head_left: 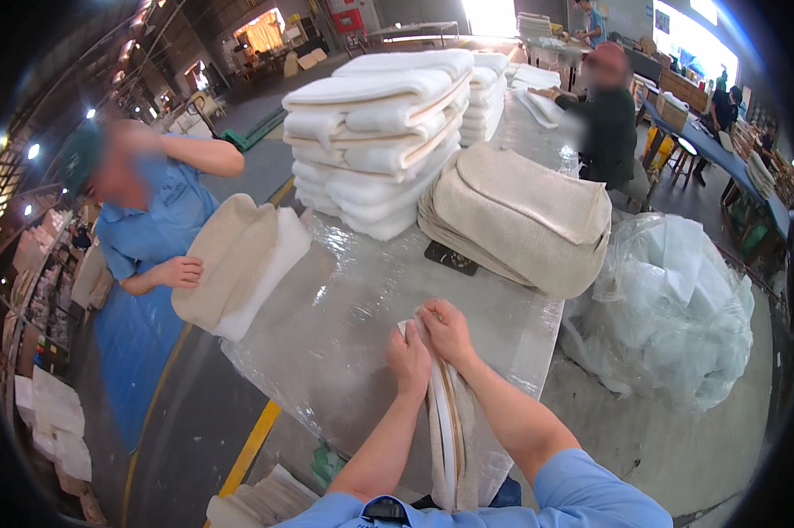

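Both my hands are closed at the far end of a long beige fabric cushion cover, standing on its edge over the near side of the table. White padding and a tan strip show along its upturned edge. My left hand pinches the left side near the tip. My right hand grips the right side of the same end, just beyond the left one. Beyond my hands, a pile of beige fabric covers lies to the right, with a dark flat object beside it.
Stacked white padding sheets rise at the table's far side. The plastic-wrapped table spans the middle. At left, a co-worker's hand touches a beige-and-white padded piece. A big clear bag of white scraps stands at right. Another person works farther back.
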A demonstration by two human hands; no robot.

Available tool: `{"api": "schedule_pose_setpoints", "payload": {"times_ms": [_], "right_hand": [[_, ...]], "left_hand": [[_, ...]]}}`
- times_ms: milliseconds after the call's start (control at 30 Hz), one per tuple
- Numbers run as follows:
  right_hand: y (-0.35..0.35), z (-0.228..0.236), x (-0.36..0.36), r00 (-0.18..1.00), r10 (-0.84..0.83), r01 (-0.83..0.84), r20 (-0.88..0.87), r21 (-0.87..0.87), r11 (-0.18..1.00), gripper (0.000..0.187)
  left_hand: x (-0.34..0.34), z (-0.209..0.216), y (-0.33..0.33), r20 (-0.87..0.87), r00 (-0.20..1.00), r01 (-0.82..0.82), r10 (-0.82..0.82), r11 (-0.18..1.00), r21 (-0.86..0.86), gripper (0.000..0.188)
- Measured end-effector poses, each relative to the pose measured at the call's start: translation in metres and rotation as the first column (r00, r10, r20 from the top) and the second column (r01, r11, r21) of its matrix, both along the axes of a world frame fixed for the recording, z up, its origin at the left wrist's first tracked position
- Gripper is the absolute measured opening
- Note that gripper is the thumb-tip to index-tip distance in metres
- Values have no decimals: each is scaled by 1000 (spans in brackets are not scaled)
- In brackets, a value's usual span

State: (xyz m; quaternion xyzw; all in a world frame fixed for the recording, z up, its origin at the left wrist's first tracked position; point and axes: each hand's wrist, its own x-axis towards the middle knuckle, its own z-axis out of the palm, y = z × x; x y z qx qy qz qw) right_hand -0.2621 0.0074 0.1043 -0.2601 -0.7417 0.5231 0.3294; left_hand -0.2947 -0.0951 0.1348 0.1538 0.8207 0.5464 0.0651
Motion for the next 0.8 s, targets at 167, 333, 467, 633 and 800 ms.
{"api": "schedule_pose_setpoints", "payload": {"times_ms": [167, 333, 467, 633, 800], "right_hand": [[0, -4, 2, 994, -14, -1, -109, -142, 990, 12], [-6, -3, 15, 971, -42, -12, -235, -221, 975, 6], [-7, -9, 19, 955, -37, -36, -294, -239, 970, 5], [-4, -11, 8, 953, -18, -118, -302, -425, 897, 12], [32, 11, -4, 928, 353, -324, -122, 210, 923, 19]], "left_hand": [[14, 3, 13, 1, 998, -68, 68, 991, 111, 35], [23, 5, 14, -144, 989, 9, 13, 988, 152, 32], [23, 8, 12, -189, 981, 68, -35, 983, 168, 28], [3, -4, 8, -196, 977, 104, -78, 986, 128, 21], [-27, 17, -17, -247, 950, 177, -190, 981, -73, 16]]}}
